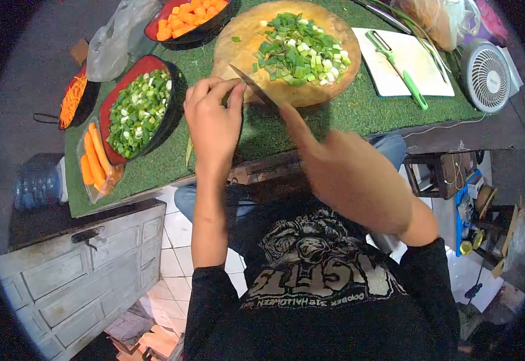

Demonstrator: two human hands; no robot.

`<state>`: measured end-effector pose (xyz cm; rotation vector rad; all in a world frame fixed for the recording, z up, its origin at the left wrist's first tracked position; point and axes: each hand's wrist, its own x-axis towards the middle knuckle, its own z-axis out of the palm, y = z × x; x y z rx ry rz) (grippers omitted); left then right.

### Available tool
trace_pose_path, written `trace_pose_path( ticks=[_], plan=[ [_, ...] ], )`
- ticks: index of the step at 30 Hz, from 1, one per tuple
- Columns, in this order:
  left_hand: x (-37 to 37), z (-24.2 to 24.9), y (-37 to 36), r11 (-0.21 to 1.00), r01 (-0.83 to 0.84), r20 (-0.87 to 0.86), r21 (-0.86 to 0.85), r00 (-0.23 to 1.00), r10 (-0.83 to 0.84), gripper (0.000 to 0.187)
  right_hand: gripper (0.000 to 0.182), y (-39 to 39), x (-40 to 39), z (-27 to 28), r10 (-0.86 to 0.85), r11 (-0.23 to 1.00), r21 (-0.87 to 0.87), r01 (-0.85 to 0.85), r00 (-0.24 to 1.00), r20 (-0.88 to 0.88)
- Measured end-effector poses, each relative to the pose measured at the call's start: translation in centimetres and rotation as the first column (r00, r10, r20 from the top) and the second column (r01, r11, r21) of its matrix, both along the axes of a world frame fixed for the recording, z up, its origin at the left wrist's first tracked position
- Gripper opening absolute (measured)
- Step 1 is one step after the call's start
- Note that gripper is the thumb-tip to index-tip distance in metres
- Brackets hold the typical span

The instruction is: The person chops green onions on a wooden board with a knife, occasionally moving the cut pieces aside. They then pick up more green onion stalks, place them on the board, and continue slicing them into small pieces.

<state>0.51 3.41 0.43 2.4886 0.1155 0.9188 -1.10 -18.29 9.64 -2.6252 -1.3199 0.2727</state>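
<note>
My right hand (349, 174), slightly blurred, is wrapped round the handle of a kitchen knife (256, 86). Its blade points up and left over the near edge of the round wooden chopping board (229, 51). My left hand (214, 117) is closed just left of the blade, fingertips pinched at the board's edge. A thin green onion stalk (189, 151) pokes out below that hand; most of it is hidden by the fingers and palm. Chopped green onion (301, 51) lies heaped on the board, beyond the knife.
Left of the board stand a bowl of chopped green onion (139, 114), a bowl of diced carrot (190, 17), a container of shredded carrot (73, 99) and a pack of carrot pieces (97, 159). On the right are a white cutting board (389, 84), a green-handled peeler (404, 75) and a small fan (486, 77).
</note>
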Motion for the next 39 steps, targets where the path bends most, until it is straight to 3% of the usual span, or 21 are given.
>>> trace_pose_path(
  ticks=[1,3,5,7,10,12,15,16,18,19,21,28,30,39],
  plan=[
    [0.0,0.0,0.1,1.0,0.007,0.011,-0.008,1.0,-0.007,0.013,0.072,-0.9,-0.3,0.7,-0.003,1.0,0.001,0.003,1.0,-0.003],
    [-0.2,0.3,0.1,1.0,0.001,-0.007,0.013,1.0,-0.001,0.014,0.072,-2.5,-0.6,2.2,-0.067,0.998,-0.03,0.062,0.978,-0.196],
    [-0.5,0.6,0.1,0.999,-0.006,-0.025,0.032,1.0,0.006,0.014,0.073,-2.9,-0.7,2.3,-0.1,0.995,-0.016,0.099,0.98,-0.172],
    [-0.8,0.8,0.5,0.998,0.018,-0.037,-0.066,0.999,-0.021,0.015,0.074,-2.8,-0.6,2.4,-0.129,0.991,0.0,0.13,0.98,-0.149],
    [-1.1,0.8,0.6,0.998,0.02,-0.056,-0.052,0.998,-0.022,0.015,0.073,-1.6,0.5,2.0,-0.082,0.994,0.068,0.083,0.996,-0.021],
    [-1.0,0.5,0.6,0.999,0.015,-0.04,-0.047,0.999,-0.017,0.015,0.067,-1.2,0.8,0.4,0.115,0.989,0.041,-0.143,0.908,0.402],
    [-1.0,0.3,0.6,0.999,0.02,-0.022,-0.044,1.0,-0.021,0.014,0.066,-0.8,1.0,-0.1,0.169,0.985,-0.051,-0.165,0.859,0.483],
    [-1.0,0.3,0.6,0.999,0.023,-0.018,-0.043,1.0,-0.024,0.014,0.066,-0.6,0.8,0.1,0.169,0.985,-0.051,-0.165,0.859,0.482],
    [-1.0,0.3,0.6,0.997,0.029,-0.019,-0.066,0.999,-0.031,0.014,0.064,-0.2,0.4,0.6,0.061,0.996,-0.077,-0.042,0.963,0.263],
    [-1.0,0.2,0.5,0.995,0.038,-0.02,-0.089,0.999,-0.04,0.014,0.064,-0.3,0.4,0.5,0.057,0.996,-0.078,-0.038,0.964,0.261],
    [-0.9,0.2,0.3,0.996,0.047,-0.016,-0.079,0.999,-0.048,0.014,0.076,-0.5,0.7,0.3,0.048,0.996,0.078,-0.051,0.998,0.05],
    [-0.9,0.2,0.2,0.996,0.062,0.006,0.071,0.998,-0.063,0.016,0.078,-0.4,1.0,0.4,-0.008,0.995,0.101,-0.004,0.992,0.124],
    [-1.0,0.3,0.2,0.994,0.069,-0.011,0.085,0.998,-0.068,0.017,0.077,-0.1,1.1,0.2,-0.036,0.994,0.105,0.029,0.998,0.06],
    [-1.2,0.4,-0.2,0.974,0.049,-0.036,0.223,0.998,-0.043,0.019,0.075,-0.4,0.5,-0.3,0.029,0.995,0.084,-0.046,0.98,0.197]
  ],
)
